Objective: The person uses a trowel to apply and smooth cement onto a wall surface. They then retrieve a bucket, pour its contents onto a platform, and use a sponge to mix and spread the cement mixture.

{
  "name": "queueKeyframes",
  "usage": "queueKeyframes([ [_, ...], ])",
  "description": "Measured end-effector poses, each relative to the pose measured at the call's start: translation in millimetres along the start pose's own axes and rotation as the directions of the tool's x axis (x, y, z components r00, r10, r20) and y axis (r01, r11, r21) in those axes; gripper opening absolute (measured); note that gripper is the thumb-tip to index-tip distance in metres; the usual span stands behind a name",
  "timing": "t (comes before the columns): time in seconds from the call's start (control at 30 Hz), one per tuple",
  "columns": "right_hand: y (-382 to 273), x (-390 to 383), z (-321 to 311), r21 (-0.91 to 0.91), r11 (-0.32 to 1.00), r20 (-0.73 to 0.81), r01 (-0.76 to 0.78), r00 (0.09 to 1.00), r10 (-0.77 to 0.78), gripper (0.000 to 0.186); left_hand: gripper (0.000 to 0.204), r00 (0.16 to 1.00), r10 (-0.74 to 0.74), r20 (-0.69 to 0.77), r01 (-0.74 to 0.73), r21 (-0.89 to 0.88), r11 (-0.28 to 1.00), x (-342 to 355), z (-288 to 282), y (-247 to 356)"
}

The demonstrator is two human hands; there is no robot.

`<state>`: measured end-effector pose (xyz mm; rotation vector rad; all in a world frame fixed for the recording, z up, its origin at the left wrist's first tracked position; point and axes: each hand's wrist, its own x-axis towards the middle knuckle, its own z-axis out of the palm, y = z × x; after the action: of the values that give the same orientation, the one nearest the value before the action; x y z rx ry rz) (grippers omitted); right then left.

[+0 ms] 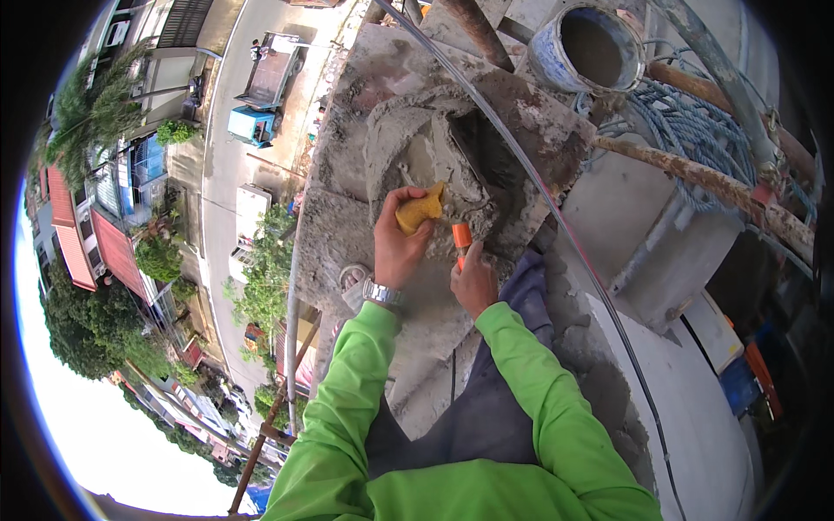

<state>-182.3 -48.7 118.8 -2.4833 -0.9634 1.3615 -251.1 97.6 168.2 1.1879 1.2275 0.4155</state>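
My left hand [401,247], with a metal watch at its wrist, is closed around a yellow sponge [420,210]. Just to its right, my right hand [475,282] grips an orange-handled tool [461,234]; its working end cannot be made out. Both hands are over the near edge of a cement-caked mortar pan [382,143], which holds wet grey mortar [424,161]. Under the pan lies a board [347,104] crusted with cement. The sponge is close to the mortar; whether it touches cannot be told.
A bucket [543,56] of grey mix stands at the far right, beside coiled blue rope [686,130] and rusty pipes [678,165]. A dark cable [556,213] crosses diagonally right of my hands. Past the board's left edge, a scaffold pole [293,365] stands above a street [230,174] far below.
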Motion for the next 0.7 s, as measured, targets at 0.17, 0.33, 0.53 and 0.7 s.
queueKeyframes([
  [0.17,13.7,36.6,17.7,-0.043,0.997,0.036,0.059,0.998,-0.057,0.035,0.035,0.995,0.096,0.016,-0.097,0.038,0.995,2.7,4.3,-5.2],
  [0.33,1.3,-18.2,11.2,-0.017,1.000,0.148,0.017,0.989,-0.014,0.035,0.035,0.999,0.049,-0.022,-0.049,-0.011,0.999,-4.5,-2.2,-4.5],
  [0.53,26.7,21.4,21.2,-0.001,1.000,0.146,0.029,0.989,-0.028,0.035,0.034,0.998,0.063,0.027,-0.064,0.015,0.998,-1.5,-1.1,-6.6],
  [0.7,100.5,-23.2,-34.2,0.429,0.894,0.129,-0.130,0.988,0.082,0.028,0.033,0.995,0.097,0.018,-0.098,0.084,0.992,-2.3,-9.0,-8.4],
])
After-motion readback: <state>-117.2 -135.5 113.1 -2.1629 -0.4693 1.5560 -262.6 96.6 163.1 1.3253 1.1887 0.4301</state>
